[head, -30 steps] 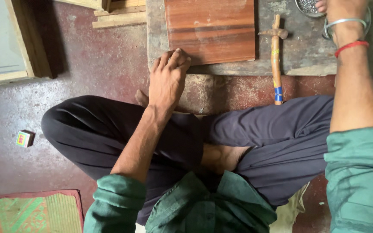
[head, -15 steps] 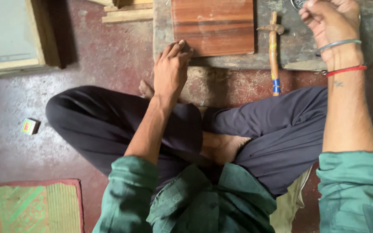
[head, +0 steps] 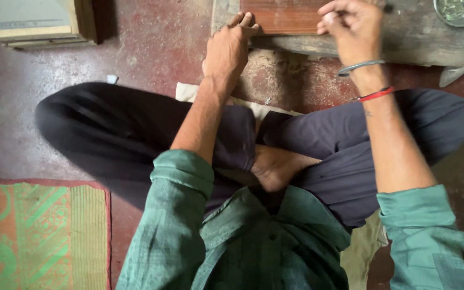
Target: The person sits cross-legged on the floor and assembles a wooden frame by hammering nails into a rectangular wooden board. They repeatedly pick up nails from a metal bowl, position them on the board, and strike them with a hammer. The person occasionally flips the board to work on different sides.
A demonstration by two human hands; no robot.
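- Shifted leftward since earlier: right hand (head: 353, 29), fingertips pinched, contents indiscernible, over smooth reddish wooden board (head: 283, 16).
- Left hand (head: 229, 48), fingers loosely curled, rests against rough grey stone slab (head: 414, 40).

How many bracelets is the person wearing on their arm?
2, both on the right wrist: a silver metal bangle just below the right hand, and a red band a little further down the arm. None shows on the left wrist.

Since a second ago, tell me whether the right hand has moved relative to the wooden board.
Yes. The right hand has come in leftward, from out at the far right of the slab to the right edge of the reddish wooden board, fingers curled over it.
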